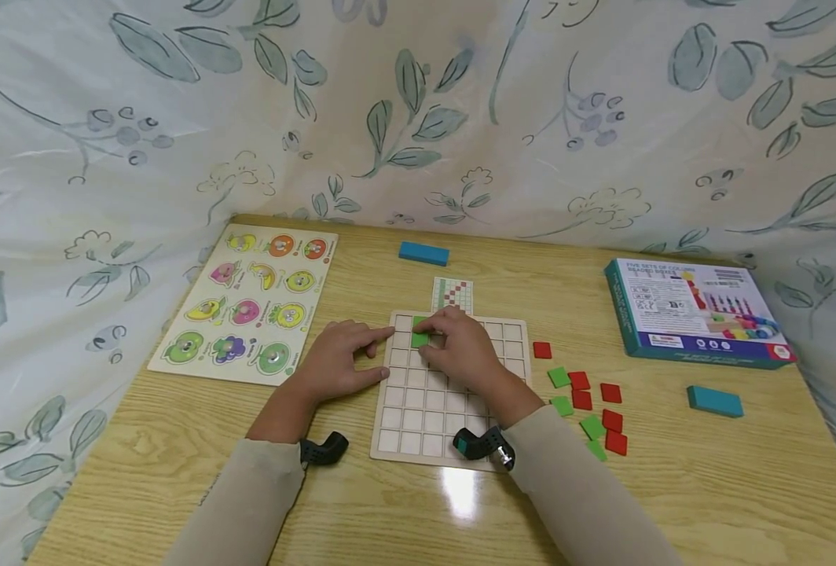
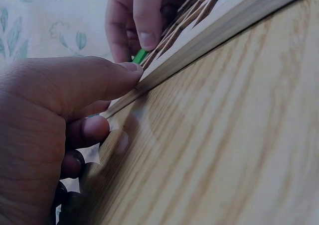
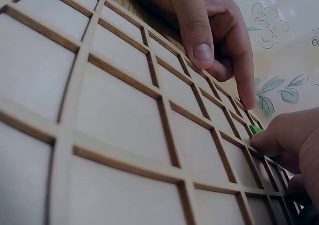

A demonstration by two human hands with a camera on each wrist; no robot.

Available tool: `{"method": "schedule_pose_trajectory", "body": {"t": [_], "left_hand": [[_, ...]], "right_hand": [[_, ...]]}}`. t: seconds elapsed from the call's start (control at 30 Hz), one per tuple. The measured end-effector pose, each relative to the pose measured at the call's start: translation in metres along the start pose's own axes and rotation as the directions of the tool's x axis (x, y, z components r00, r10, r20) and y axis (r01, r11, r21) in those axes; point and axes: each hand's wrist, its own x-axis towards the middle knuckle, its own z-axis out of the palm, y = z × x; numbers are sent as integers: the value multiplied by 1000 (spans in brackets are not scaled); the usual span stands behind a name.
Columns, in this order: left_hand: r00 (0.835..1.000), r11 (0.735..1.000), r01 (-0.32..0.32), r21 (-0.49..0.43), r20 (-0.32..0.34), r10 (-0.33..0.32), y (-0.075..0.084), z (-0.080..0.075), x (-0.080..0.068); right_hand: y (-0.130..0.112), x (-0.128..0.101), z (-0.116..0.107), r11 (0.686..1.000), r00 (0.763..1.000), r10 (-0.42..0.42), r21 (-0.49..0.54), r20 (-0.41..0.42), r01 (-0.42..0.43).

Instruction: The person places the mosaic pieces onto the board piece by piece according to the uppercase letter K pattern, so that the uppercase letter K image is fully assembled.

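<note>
A pale wooden grid board [image 1: 418,409] lies flat on the table in front of me. My left hand [image 1: 374,354] rests at its left edge, thumb and index finger laid straight against the rim [image 2: 199,41]. My right hand [image 1: 438,334] is over the board's upper left cells, its curled fingertips pinching a green square tile [image 1: 420,339] down in a cell. The left wrist view shows the tile [image 2: 140,56] under the right fingers [image 2: 148,38]. In the right wrist view the tile [image 3: 255,130] peeks out beside my right fingertips [image 3: 279,135], with the left hand [image 3: 214,51] beyond.
Loose red and green tiles [image 1: 588,405] lie right of the board. A pattern card [image 1: 452,295] sits behind it. A fruit puzzle [image 1: 248,303] is at the left, a boxed toy set [image 1: 697,310] at the right, and blue blocks [image 1: 423,252] [image 1: 715,401] lie about. Floral cloth surrounds the table [image 1: 672,487].
</note>
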Motion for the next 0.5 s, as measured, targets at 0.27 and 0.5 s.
{"method": "schedule_pose_trajectory", "body": {"t": [0.27,0.5], "left_hand": [[1000,1000,-2,-5,-2,2,1,-2,0],[1000,1000,-1,-12,0,1,1,-1,0]], "right_hand": [[-1,-2,0,1000,1000,0,4,4,0],[3,-3,2,1000,1000,1,24,-10,-1]]}}
